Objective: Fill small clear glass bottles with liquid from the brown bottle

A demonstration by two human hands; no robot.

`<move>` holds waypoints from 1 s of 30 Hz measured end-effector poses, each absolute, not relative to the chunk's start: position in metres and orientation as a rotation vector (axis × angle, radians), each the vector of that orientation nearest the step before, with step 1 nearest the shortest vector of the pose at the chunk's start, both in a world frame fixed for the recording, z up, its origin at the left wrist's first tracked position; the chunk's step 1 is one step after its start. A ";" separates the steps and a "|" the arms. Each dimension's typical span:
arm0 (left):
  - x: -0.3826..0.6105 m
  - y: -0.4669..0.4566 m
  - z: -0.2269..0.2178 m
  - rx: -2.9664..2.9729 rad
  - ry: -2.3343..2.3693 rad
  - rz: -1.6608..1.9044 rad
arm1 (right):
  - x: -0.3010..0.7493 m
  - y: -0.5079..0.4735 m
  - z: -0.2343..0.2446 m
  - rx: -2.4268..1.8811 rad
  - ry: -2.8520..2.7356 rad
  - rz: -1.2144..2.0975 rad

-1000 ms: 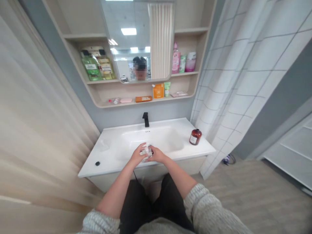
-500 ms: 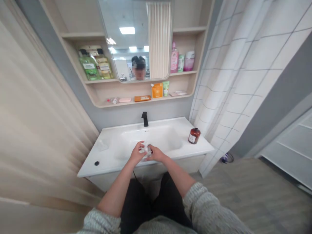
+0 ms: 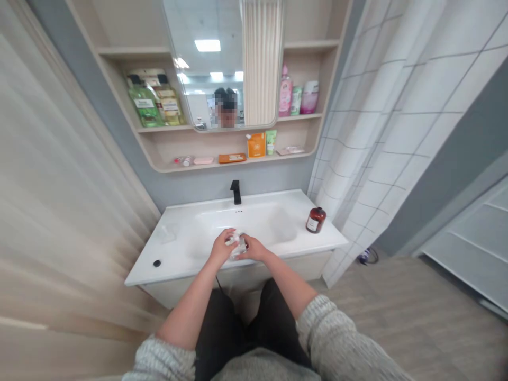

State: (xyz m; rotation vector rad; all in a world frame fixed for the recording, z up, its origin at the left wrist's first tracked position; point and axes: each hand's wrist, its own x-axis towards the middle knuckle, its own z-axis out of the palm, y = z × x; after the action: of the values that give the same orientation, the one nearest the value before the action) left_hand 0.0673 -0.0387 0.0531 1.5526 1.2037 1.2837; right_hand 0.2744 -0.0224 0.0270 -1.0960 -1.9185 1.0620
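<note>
Over the front rim of the white sink (image 3: 262, 214), both hands are around a small clear container (image 3: 239, 248) with a whitish top, perhaps a bottle; its exact kind is hard to make out. My left hand (image 3: 221, 246) has its fingers curled at the whitish top. Around the clear body, on the other side, closes my right hand (image 3: 254, 250). A brown bottle (image 3: 316, 220) with a white label stands on the counter to the right. On the left of the counter lie a small round black cap (image 3: 157, 263) and a clear, flat-looking item (image 3: 169, 233).
A black faucet (image 3: 236, 192) rises behind the basin. Above hang a mirror (image 3: 214, 63) and a wooden shelf unit (image 3: 234, 165) with several bottles, pouches and tubes. A beige curtain (image 3: 79, 174) borders the left, a white checked curtain (image 3: 357, 159) the right.
My left hand has shifted slightly at the whitish top of the clear container, while both hands keep their hold. The view has moved a little; the other things stay put.
</note>
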 end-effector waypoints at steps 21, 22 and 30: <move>0.068 -0.051 0.120 1.791 1.392 1.248 | 0.276 -0.020 0.018 -1.039 -1.873 1.106; 0.067 -0.051 0.121 1.781 1.394 1.264 | 0.276 -0.020 0.018 -1.038 -1.873 1.106; 0.065 -0.055 0.129 1.777 1.475 1.316 | 0.276 -0.022 0.021 -1.061 -1.863 1.101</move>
State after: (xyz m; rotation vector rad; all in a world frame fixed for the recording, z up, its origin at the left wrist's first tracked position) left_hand 0.0649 -0.0548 0.1290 1.7771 1.4750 1.3160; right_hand 0.2761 -0.0217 0.0210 -1.0610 -1.8629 1.1011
